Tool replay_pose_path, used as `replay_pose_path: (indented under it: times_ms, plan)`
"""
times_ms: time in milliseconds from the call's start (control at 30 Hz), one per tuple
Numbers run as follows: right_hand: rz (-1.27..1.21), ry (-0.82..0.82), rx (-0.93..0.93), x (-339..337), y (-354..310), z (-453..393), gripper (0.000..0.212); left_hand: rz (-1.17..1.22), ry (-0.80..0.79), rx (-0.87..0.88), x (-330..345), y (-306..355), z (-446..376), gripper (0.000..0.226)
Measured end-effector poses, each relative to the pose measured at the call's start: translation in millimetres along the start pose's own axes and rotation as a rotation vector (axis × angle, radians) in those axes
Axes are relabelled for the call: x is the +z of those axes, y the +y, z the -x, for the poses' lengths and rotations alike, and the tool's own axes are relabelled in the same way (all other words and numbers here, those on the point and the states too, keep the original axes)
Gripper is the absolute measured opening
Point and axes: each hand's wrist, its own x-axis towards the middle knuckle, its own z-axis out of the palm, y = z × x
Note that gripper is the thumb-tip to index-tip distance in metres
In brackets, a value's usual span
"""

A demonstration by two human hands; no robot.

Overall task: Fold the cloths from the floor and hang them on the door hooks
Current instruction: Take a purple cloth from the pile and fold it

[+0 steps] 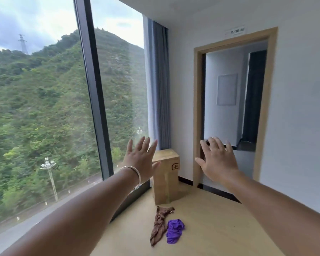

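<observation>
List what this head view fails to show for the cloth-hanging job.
- Door hooks: none visible; the doorway stands open and no door leaf shows.
- Brown cloth and purple cloth: crumpled, so shape and garment type are unclear.
- Box marking: too small to read.
- Left hand and right hand: palms face away.

Two cloths (pixel 166 226) on floor (pixel 211 228) before box (pixel 165 179); doorway (pixel 233 108) right.

Both arms were stretched fwd, left hand (pixel 140 159) and right hand (pixel 218 159) raised w/ backs to camera, fingers spread straight, holding nothing.
</observation>
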Motion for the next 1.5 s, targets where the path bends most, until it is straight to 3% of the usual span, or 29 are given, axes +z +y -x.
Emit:
replay_pose_path:
  times_ms: [433, 800, 1167, 1500]
  plan:
    - [0.231, -0.143, 0.329, 46, 167, 24, 0.066, 0.169, 0.112, 0.339, 54, 176, -137, 0.076]
    - [0.339, -0.139, 0.530, 86, 268, -70, 0.065, 0.276, 0.219, 0.471, 99, 256, -305, 0.076]
    - [0.331, -0.168, 0.579, 136, 358, -120, 0.064, 0.350, 0.200, 0.542, 133, 360, -418, 0.076]
    - [0.309, -0.130, 0.577, 201, 515, -186, 0.064, 0.341, 0.200, 0.548, 153, 496, -532, 0.076]
